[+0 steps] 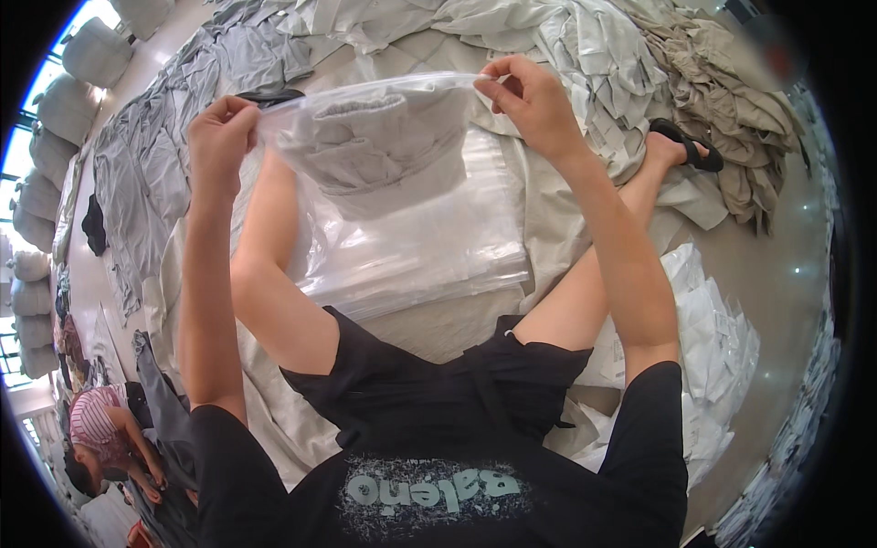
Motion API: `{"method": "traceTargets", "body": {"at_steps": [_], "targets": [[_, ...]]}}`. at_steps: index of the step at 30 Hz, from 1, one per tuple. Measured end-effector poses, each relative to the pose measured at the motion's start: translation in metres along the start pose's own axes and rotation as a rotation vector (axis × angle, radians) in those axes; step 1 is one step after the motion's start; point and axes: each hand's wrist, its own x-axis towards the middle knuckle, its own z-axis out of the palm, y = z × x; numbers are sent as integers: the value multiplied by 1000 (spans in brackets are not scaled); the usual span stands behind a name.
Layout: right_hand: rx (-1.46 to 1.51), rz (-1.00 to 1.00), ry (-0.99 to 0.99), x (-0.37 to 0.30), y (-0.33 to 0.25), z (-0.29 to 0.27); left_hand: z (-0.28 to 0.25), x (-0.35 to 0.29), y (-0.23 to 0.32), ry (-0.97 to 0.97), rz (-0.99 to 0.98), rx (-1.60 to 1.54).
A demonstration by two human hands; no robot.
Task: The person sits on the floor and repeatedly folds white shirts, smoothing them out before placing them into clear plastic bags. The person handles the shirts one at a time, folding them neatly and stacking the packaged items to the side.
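Stretched between my two hands is a clear zip bag (429,87) with a folded light grey garment (365,146) inside, its elastic waistband turned toward the bag's top edge. My left hand (222,137) pinches the bag's top left corner. At the top right corner, my right hand (530,102) grips the same edge between thumb and forefinger. Below the raised bag, a stack of flat clear plastic bags (416,260) lies on beige cloth between my bent legs.
Grey garments (146,183) are heaped to the left, white ones (585,73) ahead, tan ones (740,100) at far right. Packed white bags (708,356) pile beside my right thigh. Stuffed sacks (64,114) line the left wall. Another person (105,425) bends over at lower left.
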Motion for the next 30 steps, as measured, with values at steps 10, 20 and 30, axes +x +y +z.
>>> {"method": "traceTargets", "body": {"at_steps": [10,20,30], "targets": [[357,221,-117,-36,7,4,94,-55,23,-151,699,608],[376,282,-79,-59,-4,1,185,-62,22,-399,978,685],[374,290,1,-65,10,-15,89,-50,6,-304,954,905]]}}
